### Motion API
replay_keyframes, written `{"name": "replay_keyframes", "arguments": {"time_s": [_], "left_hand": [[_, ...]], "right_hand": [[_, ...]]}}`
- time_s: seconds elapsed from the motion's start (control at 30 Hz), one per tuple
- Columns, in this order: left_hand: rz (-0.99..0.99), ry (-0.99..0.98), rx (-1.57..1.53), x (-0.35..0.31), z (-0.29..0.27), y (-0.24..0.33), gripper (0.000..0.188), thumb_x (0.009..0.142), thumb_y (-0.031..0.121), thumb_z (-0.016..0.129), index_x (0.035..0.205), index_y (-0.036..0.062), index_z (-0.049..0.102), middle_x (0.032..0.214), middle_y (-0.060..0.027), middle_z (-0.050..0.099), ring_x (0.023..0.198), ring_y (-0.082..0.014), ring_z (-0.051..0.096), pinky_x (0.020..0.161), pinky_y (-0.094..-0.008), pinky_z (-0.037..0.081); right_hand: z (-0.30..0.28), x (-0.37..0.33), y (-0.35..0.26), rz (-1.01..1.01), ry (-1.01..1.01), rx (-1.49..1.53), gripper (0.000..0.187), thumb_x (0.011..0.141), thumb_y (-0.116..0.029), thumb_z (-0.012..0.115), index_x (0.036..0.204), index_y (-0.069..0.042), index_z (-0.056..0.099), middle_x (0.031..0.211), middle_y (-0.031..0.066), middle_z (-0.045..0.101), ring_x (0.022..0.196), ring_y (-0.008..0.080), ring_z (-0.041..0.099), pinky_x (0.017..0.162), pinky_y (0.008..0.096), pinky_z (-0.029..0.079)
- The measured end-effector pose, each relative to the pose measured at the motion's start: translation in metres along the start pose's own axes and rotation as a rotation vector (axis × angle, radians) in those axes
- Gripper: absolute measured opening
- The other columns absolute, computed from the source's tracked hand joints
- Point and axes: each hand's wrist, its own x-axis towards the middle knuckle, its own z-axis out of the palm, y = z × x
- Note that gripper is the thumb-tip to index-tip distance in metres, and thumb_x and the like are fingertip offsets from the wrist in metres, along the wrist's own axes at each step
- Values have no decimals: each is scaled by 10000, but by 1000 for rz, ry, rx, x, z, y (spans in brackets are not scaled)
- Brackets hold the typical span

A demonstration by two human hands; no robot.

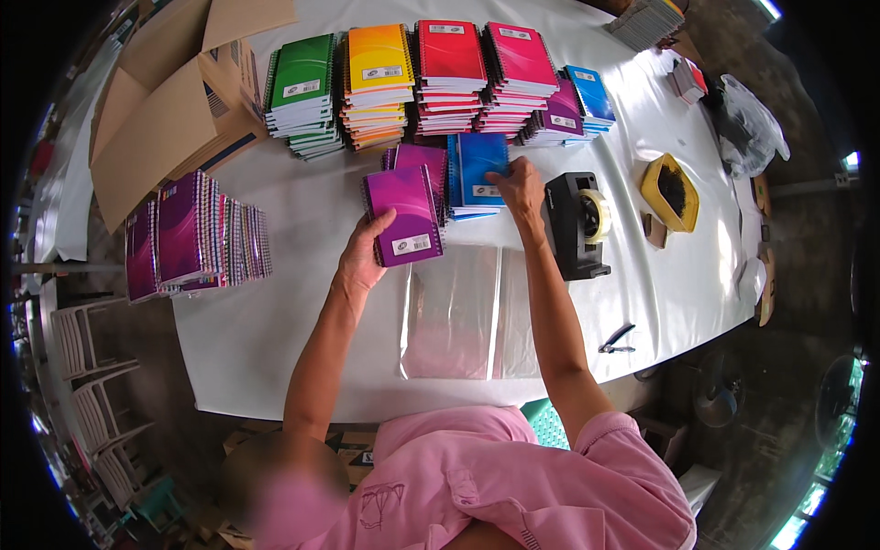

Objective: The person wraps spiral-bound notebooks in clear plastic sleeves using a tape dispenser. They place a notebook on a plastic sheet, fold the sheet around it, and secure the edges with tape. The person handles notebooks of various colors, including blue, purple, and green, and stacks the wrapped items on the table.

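Observation:
My left hand [364, 252] is closed on the left edge of a purple spiral notebook [403, 209], thumb on its cover, held above the table. Behind it lie more purple notebooks [428, 162], partly hidden. My right hand [523, 191] pinches the right edge of a blue spiral notebook [479, 158] on a low blue pile. Whether it has one or more between its fingers I cannot tell. Below both hands, clear plastic bags [449, 316] lie flat on the white table.
Green [304, 69], yellow [378, 55], red [449, 50] and pink notebook stacks [520, 55] line the back. Left are a cardboard box [174, 119] and bundled purple notebooks [188, 234]. Right are a tape dispenser [573, 229], yellow container [654, 188] and snips [617, 339].

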Motion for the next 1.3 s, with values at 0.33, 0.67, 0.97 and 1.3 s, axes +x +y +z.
{"name": "replay_keyframes", "arguments": {"time_s": [0.33, 0.67, 0.97, 1.3], "left_hand": [[-124, -169, 121, 22, 5, -11, 958, 767, 799, 350, 1355, 48, 438, 1259, -83, 570, 1131, -188, 568, 943, -351, 489], [-131, -121, 83, 25, 60, 8, 534, 859, 261, 675, 1296, 13, 495, 1207, -149, 600, 1077, -249, 604, 916, -386, 506], [45, -85, -9, 66, 64, 22, 554, 886, 402, 648, 1296, 60, 503, 1239, -101, 587, 1098, -226, 578, 936, -388, 475], [-102, -47, -92, 49, 44, 17, 488, 877, 269, 657, 1285, 57, 492, 1151, -93, 617, 1017, -199, 621, 884, -346, 520]], "right_hand": [[-141, -25, -140, -1074, -813, 120, 286, 704, -104, 748, 983, -60, 710, 997, 78, 689, 1001, 250, 595, 904, 376, 439], [-127, 139, -79, -124, 100, -162, 650, 656, -615, 758, 972, -50, 703, 964, 182, 674, 895, 292, 653, 757, 423, 518], [-194, 128, -91, -820, 136, 141, 210, 816, -133, 657, 1000, -41, 695, 840, 125, 708, 747, 230, 685, 696, 333, 538], [-87, 74, -147, -1129, 1, -194, 399, 774, -201, 732, 1147, -81, 659, 1171, 102, 642, 1150, 257, 563, 970, 350, 453]]}}
